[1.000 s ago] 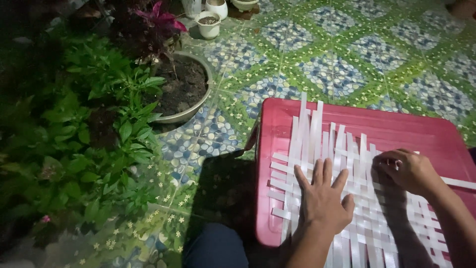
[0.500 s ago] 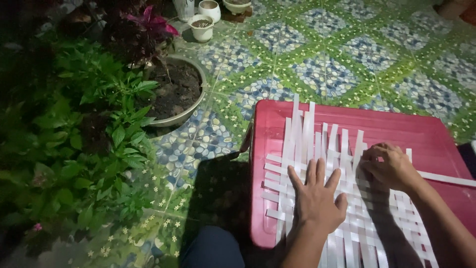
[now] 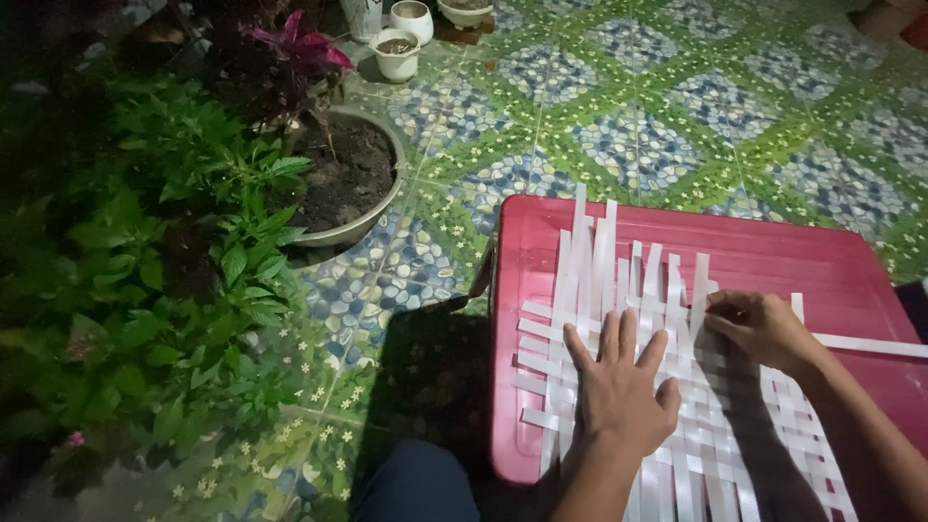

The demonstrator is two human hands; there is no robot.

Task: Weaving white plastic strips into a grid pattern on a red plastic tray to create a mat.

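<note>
The near end of the woven mat of white strips (image 3: pixel 667 387) is running off the bottom edge, and both forearms are cut off there too. The mat is lying on the red plastic lid (image 3: pixel 773 251). The left hand (image 3: pixel 619 387) is pressing flat on the weave, fingers spread. The right hand (image 3: pixel 764 329) is pinching one white strip (image 3: pixel 870 345), fingertips hard to make out. Compared with half a second ago, both hands are sitting in much the same spots.

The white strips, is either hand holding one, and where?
The right hand pinches one white strip partway along, at the weave's edge. The left hand only presses flat on the woven strips.
</note>
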